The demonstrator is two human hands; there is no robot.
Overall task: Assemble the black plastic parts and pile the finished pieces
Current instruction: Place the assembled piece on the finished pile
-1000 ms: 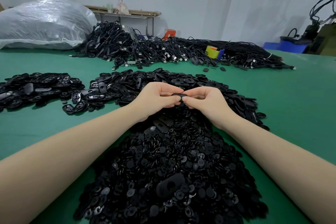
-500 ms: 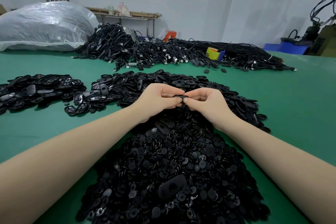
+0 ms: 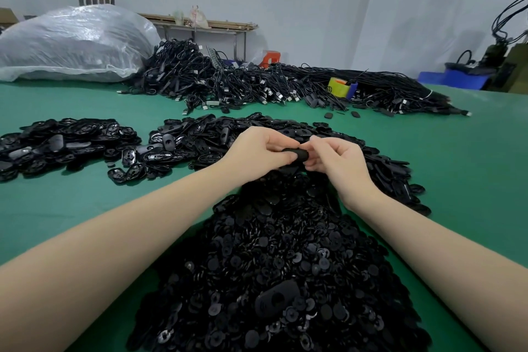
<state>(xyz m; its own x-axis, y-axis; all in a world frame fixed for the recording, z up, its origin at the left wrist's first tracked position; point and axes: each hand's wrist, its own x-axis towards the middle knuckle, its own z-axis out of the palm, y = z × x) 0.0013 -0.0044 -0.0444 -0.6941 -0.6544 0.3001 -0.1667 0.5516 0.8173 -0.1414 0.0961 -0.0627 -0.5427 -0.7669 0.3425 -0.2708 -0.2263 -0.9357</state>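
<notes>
Green bench (image 3: pixel 471 168) fills the view. No brand, label or writing legible anywhere; the yellow tape roll (image 3: pixel 338 88) at 1 o'clock bears a mark too small to read.

Clear plastic sack (image 3: pixel 71 43) at 10 o'clock, far edge. Tangle of black cables (image 3: pixel 257 83) runs from 11 to 1 o'clock behind the work.

Heap of small round black parts (image 3: pixel 271 280) at 6 o'clock, between the forearms, with one oval shell lying on it. Spread of oval black shells (image 3: pixel 200 137) at 12 o'clock, under and beyond the hands. Separate pile of black pieces (image 3: pixel 63 140) at 9 o'clock, apart from the spread.

Since half a second ago: hands have lifted a little, and the piece between them shows more plainly; piles unchanged.

Left hand (image 3: pixel 254 151), fingers curled, thumb pressed on the near side of one oval black piece (image 3: pixel 298 155). Right hand (image 3: pixel 334 157) pinches the piece's other end with curled fingertips. Piece sits at centre, held above the shells, touching neither heap.
</notes>
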